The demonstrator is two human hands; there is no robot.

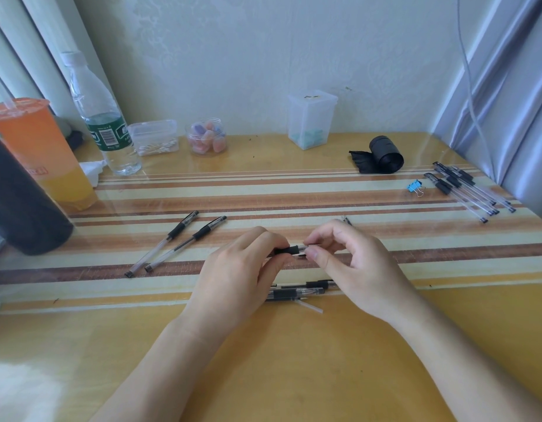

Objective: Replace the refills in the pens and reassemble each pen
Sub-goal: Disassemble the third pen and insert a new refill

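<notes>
Right fingertips (312,254): thumb and forefinger pinched narrow on the clear end of the pen (289,250) held at table centre. Left hand (242,269): fingers curled tight round the black grip section of the same pen, at 9 o'clock of the pinch. The two hands nearly meet; the joint sits between them. Cannot tell whether the pinched part is the tip cone or the barrel itself.

Judgement: step in hand is unscrewing or re-threading at the joint. Best done with the left hand fixed and only the right hand (355,269) turning, axis kept straight so the thread does not cross; light pinch, as the clear plastic is thin.

Outward: loose pen parts (297,292) lie just beside, at 6 o'clock, on the table (294,360). Two pens (178,242) lie at 9 o'clock, well apart. A bundle of pens (467,188) lies at 2 o'clock, far edge, with a blue binder clip (415,187) near it.
</notes>
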